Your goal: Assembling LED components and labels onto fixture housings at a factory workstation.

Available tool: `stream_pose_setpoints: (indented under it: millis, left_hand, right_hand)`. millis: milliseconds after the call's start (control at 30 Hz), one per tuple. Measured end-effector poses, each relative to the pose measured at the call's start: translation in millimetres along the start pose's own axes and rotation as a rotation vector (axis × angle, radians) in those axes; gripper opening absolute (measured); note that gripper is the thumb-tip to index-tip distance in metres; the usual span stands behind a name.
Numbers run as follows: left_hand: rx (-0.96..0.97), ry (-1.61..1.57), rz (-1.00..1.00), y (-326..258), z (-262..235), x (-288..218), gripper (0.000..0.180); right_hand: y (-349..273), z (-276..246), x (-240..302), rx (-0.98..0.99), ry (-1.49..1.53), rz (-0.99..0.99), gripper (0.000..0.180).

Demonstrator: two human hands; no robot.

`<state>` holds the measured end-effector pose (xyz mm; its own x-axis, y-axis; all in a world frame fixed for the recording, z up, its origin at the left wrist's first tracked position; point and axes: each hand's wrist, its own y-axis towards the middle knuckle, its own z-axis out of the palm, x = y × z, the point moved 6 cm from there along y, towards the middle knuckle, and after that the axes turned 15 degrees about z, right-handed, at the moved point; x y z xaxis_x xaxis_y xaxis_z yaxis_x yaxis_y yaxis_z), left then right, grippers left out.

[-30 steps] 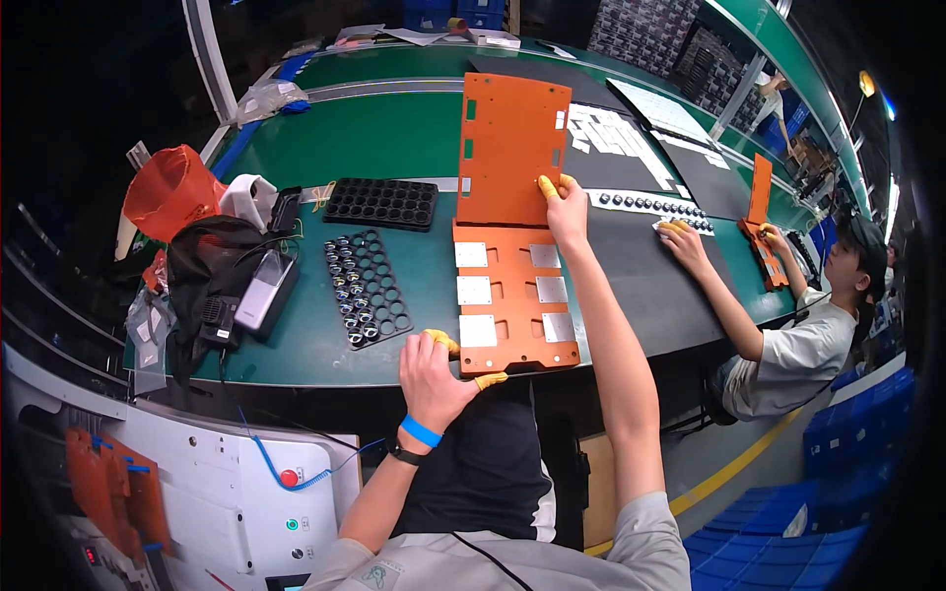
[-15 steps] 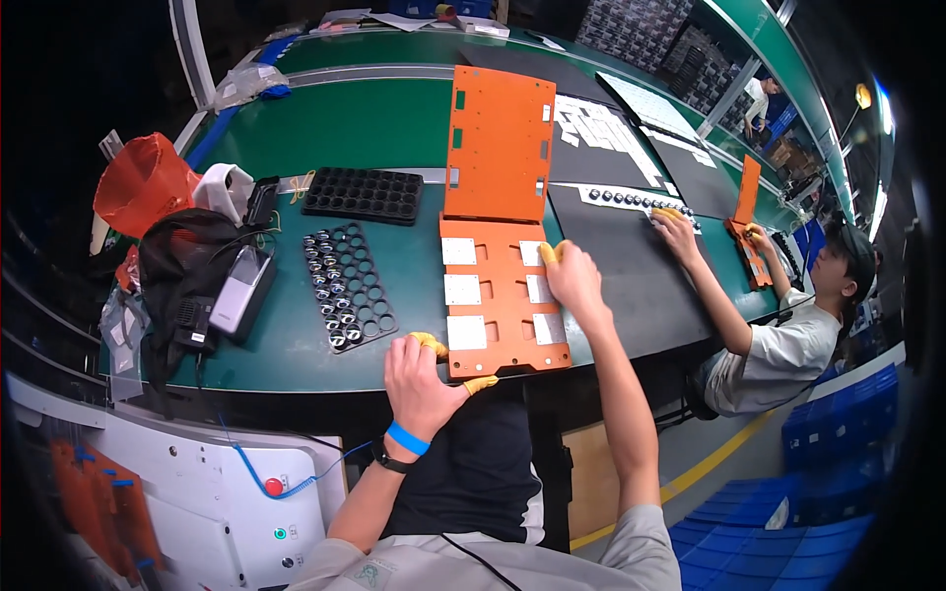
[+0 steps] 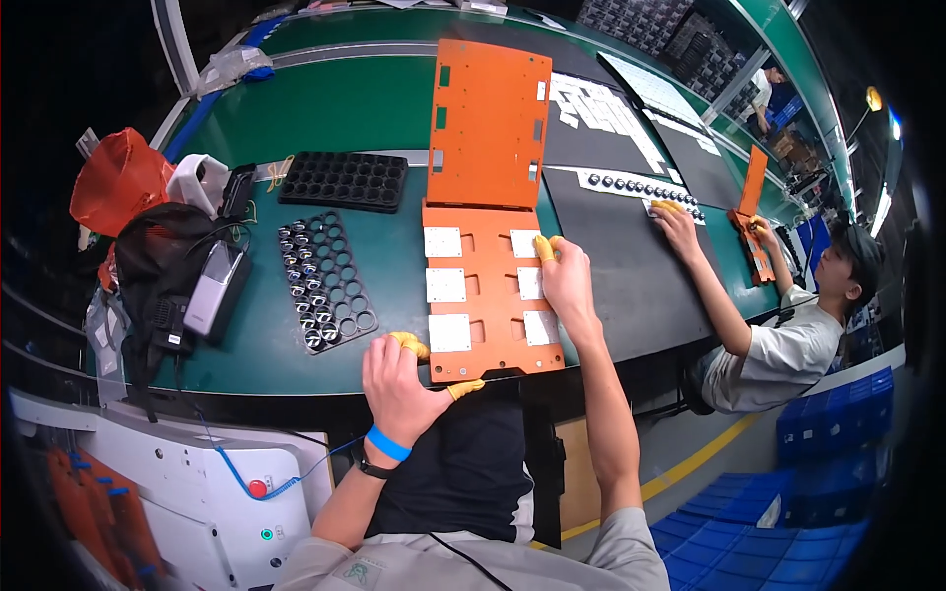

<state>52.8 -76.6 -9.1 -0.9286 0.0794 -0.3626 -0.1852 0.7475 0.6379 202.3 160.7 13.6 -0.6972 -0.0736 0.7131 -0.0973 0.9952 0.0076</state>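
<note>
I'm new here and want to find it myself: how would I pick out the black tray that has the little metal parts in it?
Start at the green workbench and find the hinged orange fixture under the person's left hand and right hand. Just left of it lies a black tray set at a slant. Unlike the second black tray behind it, some of its round holes hold shiny metal parts.

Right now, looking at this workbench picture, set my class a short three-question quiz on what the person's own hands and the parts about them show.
1. True or false: the left hand grips the near corner of the orange fixture plate.
2. The right hand rests at the plate's: A) left edge B) right side C) raised lid.
3. What colour are the square pads in the plate?

Key: 1 true; 2 B; 3 white.
</note>
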Motion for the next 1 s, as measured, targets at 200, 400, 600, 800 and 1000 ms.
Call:
stream_pose_setpoints:
  millis: [200, 400, 600, 800, 1000]
  left_hand:
    - [0.024, -0.018, -0.014, 5.3, 0.9, 2.2, 0.071]
    - [0.028, -0.036, -0.005, 7.3, 3.5, -2.7, 0.071]
    - [0.043, -0.016, -0.013, 4.4, 1.9, 0.1, 0.074]
    - [0.029, -0.014, 0.0, 1.7, 3.4, 1.4, 0.072]
    - [0.032, -0.026, 0.007, 1.8, 4.1, -1.5, 0.073]
  right_hand:
    - [-15.3, -27.4, 54.2, -0.095, 0.01, -0.241, 0.015]
    - [90.8, -88.2, 2.3, -0.472, -0.54, -0.483, 0.027]
    - [101.2, -86.7, -76.5, -0.435, -0.947, -0.868, 0.02]
    - [42.7, -112.2, -70.5, -0.463, -0.503, -0.752, 0.019]
    - [58.9, -121.0, -101.3, -0.241, -0.521, -0.287, 0.03]
